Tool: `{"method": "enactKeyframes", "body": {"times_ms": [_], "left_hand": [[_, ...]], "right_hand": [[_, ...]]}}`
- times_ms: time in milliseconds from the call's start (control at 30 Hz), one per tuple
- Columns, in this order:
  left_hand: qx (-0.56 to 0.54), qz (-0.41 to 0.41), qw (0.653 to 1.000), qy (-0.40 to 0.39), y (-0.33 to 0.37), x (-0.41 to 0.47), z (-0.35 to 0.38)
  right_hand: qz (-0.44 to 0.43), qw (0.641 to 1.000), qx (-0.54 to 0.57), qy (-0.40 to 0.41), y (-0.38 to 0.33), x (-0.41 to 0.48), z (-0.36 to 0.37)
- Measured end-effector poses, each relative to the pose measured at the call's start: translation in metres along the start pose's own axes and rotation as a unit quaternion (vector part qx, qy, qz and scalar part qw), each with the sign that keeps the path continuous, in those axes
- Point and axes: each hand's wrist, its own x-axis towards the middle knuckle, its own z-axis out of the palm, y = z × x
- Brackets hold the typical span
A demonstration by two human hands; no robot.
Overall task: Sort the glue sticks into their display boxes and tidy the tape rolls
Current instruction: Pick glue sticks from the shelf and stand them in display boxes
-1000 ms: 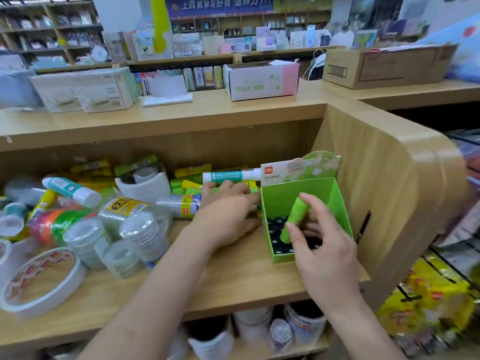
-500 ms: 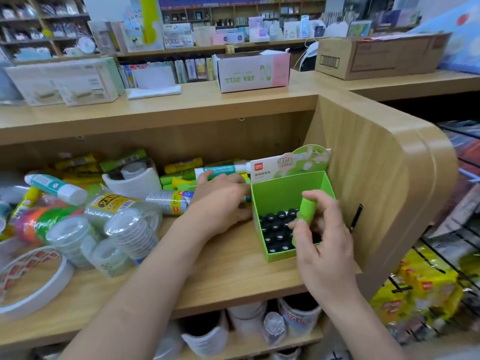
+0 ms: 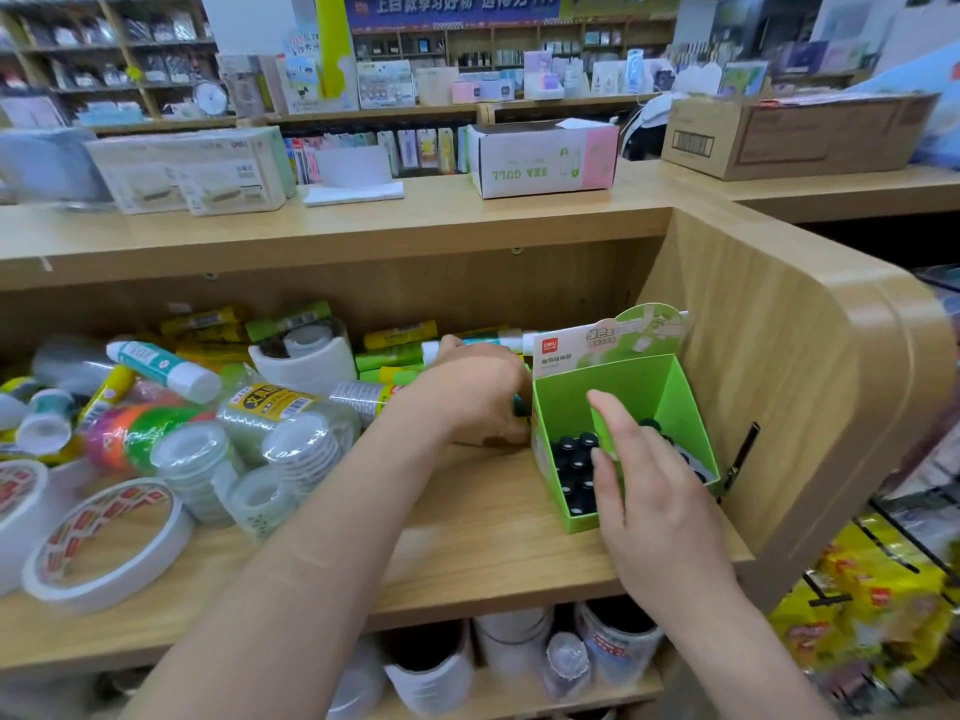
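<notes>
Head view, the only one. My read: sorting is mid-way. The right hand (image 3: 654, 491) is over the green display box (image 3: 639, 376), thumb and fingers pinched on a green glue stick (image 3: 605, 433) held low inside, beside rows of black caps (image 3: 571, 459). The left hand (image 3: 475, 394) rests against the box's left wall, fingers curled under; I cannot tell whether it grips anything. Left to do: the loose glue sticks (image 3: 397, 337) heaped at the shelf's back, and the tape rolls (image 3: 104, 543) and clear tape stacks (image 3: 301, 444) jumbled further left. A big white roll (image 3: 306, 361) crowds the sticks, and the side panel (image 3: 779, 356) hems the box.
</notes>
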Motion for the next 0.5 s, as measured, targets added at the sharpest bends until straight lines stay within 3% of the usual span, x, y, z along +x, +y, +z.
{"method": "enactKeyframes", "body": {"times_ms": [233,500], "left_hand": [[-0.039,-0.011,0.999,-0.034,0.002,-0.01,-0.009],[-0.134,-0.073,0.979,0.137,-0.006,-0.03,-0.024]], "right_hand": [[0.017,1.0,-0.019,0.0,0.0,0.003,0.003],[0.028,0.999,0.034,0.016,-0.001,0.004,0.002]]}}
